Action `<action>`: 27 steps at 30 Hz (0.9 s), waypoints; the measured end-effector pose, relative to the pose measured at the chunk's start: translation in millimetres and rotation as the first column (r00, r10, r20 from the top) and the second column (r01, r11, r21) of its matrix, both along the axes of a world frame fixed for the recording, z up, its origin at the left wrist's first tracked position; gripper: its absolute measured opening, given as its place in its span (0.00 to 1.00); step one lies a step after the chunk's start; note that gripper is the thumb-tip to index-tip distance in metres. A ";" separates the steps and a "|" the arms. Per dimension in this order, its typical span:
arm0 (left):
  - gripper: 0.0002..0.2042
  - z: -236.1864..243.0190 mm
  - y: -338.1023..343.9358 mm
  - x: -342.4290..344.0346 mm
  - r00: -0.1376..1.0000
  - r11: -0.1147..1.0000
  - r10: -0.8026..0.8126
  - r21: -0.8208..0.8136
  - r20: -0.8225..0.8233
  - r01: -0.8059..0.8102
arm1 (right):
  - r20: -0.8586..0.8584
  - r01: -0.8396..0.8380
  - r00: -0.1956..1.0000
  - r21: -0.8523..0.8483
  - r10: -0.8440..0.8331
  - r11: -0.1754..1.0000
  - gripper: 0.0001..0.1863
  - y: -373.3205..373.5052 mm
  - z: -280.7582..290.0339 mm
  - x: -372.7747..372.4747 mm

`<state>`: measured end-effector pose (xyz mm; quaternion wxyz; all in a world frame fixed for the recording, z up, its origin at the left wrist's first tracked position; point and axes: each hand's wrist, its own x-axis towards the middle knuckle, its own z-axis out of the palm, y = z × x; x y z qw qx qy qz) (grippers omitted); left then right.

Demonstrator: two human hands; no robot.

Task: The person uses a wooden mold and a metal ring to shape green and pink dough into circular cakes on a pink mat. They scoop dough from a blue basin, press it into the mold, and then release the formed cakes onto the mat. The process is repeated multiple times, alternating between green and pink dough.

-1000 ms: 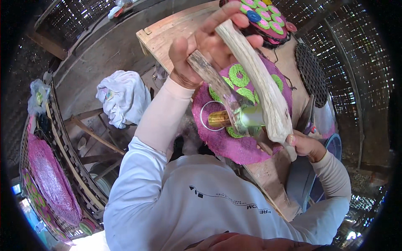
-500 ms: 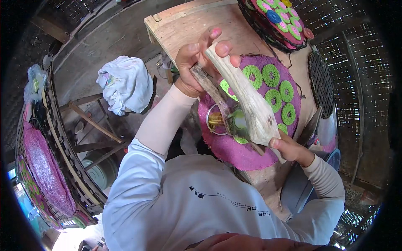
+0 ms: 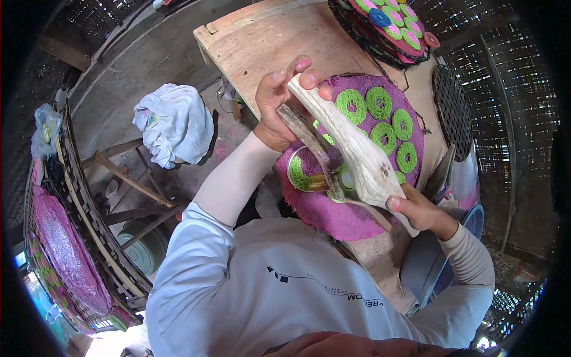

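Pale, grained, club-shaped wooden piece (image 3: 360, 153)

matt wooden bar (image 3: 360, 150), smooth plywood table (image 3: 253, 50)

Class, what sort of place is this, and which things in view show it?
Probably a small rustic workshop, perhaps for making food: a wooden lever tool is held over green rings on a purple sheet, and daylight speckles the woven wall.
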<state>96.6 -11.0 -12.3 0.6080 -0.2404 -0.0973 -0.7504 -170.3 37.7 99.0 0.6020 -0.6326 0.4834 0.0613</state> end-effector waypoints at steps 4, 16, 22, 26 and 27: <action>0.11 -1.4 -12.4 -3.7 0.997 0.999 -0.038 -0.025 -0.059 0.037 | -0.033 -0.016 0.999 -0.083 0.013 0.996 0.32 -7.0 2.2 -2.9; 0.11 10.4 -11.4 45.0 0.992 0.998 0.058 -0.018 0.113 -0.057 | 0.085 0.007 0.996 -0.098 0.002 0.995 0.26 -2.6 -9.9 43.6; 0.23 14.7 12.2 29.0 0.958 0.973 0.096 0.178 0.269 -0.147 | -0.015 -0.012 1.000 -0.038 0.011 0.999 0.29 3.6 10.3 28.9; 0.48 27.9 13.2 28.4 0.978 0.998 -0.063 0.014 0.196 0.062 | 0.118 0.067 0.991 -0.087 -0.056 0.994 0.29 14.7 25.1 -1.2; 0.43 27.6 14.9 25.9 0.795 0.968 0.220 -0.227 0.566 -0.106 | 0.175 0.099 0.982 -0.123 -0.077 0.988 0.30 20.1 25.5 -7.0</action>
